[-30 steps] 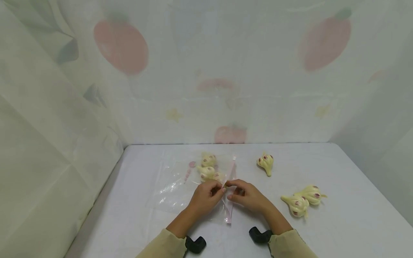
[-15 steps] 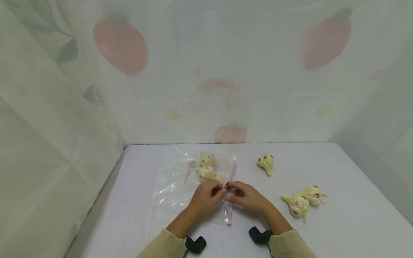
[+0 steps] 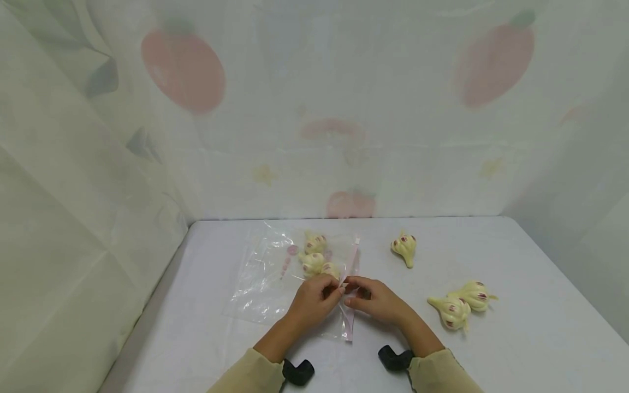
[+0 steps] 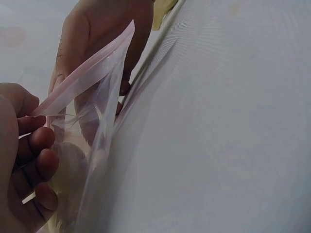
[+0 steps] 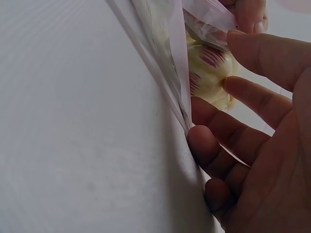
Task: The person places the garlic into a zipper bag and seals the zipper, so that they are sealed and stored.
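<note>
A clear plastic zip bag [image 3: 260, 278] with a pink strip along its mouth lies flat, its mouth toward the right. Several pale garlic bulbs [image 3: 312, 264] with purple streaks lie inside it. My left hand [image 3: 314, 298] pinches the upper lip of the mouth between thumb and finger; its pink edge lifts in the left wrist view. Facing it, my right hand [image 3: 375, 300] has loosely bent fingers at the mouth, with thumb and fingertips apart. In the right wrist view, a garlic bulb [image 5: 209, 68] shows just beyond those fingers, between the bag's lips.
One loose garlic bulb [image 3: 404, 249] lies at the back right of the white table [image 3: 521, 349]. Two more bulbs, one of them a garlic bulb [image 3: 452, 313], lie together right of my right hand. A printed curtain [image 3: 275, 120] hangs behind the table's back edge.
Both hands stay almost still at the bag's mouth. The bag's plastic and the bulbs inside have shifted slightly to the left.
</note>
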A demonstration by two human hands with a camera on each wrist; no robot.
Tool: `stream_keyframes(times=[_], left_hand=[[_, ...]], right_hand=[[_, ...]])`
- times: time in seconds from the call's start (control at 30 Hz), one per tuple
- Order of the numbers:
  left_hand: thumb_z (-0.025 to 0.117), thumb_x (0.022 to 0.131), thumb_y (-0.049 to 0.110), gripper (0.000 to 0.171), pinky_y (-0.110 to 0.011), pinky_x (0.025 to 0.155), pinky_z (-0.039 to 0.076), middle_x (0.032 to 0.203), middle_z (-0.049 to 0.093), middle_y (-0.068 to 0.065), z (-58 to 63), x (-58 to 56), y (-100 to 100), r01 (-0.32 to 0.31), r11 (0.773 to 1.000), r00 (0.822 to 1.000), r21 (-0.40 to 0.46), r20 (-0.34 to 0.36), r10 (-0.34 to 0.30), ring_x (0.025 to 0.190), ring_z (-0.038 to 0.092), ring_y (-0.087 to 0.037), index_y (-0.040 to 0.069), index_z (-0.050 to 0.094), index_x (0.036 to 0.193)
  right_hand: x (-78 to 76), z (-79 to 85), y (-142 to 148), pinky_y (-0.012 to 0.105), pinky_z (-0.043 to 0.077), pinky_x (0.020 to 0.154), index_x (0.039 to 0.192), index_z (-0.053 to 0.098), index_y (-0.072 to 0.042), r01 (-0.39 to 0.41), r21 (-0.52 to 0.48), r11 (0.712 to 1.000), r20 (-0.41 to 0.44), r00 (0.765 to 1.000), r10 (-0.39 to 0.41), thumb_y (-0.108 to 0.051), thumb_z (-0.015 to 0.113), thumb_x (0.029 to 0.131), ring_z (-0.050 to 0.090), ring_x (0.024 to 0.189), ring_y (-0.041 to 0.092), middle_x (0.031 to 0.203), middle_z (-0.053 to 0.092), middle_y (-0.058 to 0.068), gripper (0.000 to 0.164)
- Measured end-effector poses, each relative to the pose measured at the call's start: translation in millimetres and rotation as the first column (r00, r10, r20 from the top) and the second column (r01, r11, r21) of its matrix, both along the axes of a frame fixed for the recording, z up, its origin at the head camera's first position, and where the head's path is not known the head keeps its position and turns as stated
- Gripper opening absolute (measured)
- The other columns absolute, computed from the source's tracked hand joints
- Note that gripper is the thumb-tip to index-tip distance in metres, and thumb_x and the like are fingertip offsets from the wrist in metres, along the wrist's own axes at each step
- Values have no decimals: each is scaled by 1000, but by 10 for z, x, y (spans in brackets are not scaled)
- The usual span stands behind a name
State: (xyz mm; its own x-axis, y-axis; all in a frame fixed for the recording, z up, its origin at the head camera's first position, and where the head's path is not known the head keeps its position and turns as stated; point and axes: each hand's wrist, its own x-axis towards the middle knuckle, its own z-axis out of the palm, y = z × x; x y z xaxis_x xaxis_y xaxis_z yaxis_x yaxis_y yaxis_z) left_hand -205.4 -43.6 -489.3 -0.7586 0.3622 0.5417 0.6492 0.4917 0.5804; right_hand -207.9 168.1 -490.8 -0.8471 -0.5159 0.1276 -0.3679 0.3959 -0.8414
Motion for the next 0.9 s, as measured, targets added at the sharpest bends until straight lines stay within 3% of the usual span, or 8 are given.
stream_keyframes(times=[0.9], left_hand=[[72,87,17,12,-17,59,40,69,50,11,-15,-4,-1,-2,1000,998,-31,55,4,65,45,-1,18,63,79]], right_hand=[[-37,-40,-2,26,48,78,123,63,-21,44,35,998,-54,998,-42,-31,65,93,58,88,8,108,69,-3,31]])
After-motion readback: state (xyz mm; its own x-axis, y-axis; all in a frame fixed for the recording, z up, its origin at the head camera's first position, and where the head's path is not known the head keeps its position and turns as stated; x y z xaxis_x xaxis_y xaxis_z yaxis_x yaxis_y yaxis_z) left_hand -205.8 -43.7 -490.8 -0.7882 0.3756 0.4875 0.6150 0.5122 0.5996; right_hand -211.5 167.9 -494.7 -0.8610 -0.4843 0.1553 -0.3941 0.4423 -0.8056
